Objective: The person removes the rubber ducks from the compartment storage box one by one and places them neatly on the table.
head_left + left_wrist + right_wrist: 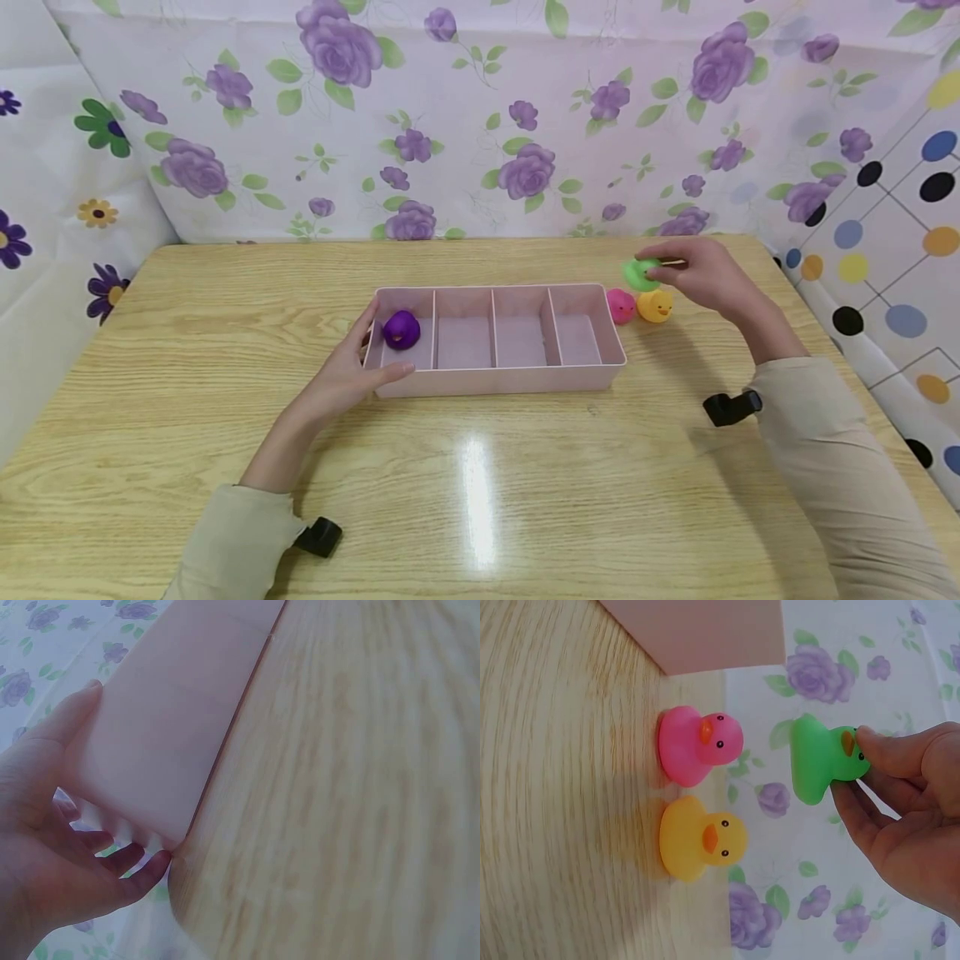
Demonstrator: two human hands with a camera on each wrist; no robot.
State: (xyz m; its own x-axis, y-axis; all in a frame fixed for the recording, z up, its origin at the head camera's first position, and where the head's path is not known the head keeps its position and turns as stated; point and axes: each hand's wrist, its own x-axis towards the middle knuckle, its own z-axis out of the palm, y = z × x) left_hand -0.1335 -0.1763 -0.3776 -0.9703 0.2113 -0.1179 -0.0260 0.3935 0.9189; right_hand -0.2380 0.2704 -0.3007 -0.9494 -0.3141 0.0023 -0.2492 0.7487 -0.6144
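My right hand (701,271) pinches a green rubber duck (814,759) by its head, holding it up off the table. Below it, a pink rubber duck (686,746) and a yellow rubber duck (694,838) sit side by side on the table, just right of the pink divided box (495,381). My left hand (341,377) grips the left end of that box, thumb along the front wall and fingers at the end wall, as the left wrist view (71,825) also shows. A purple rubber duck (402,330) sits in the leftmost of its several compartments.
The box stands on a wood-grain table (420,500). A flowered cloth (450,125) hangs behind it, and a dotted cloth (892,275) hangs along the right side. Each sleeve carries a black wrist mount (727,409).
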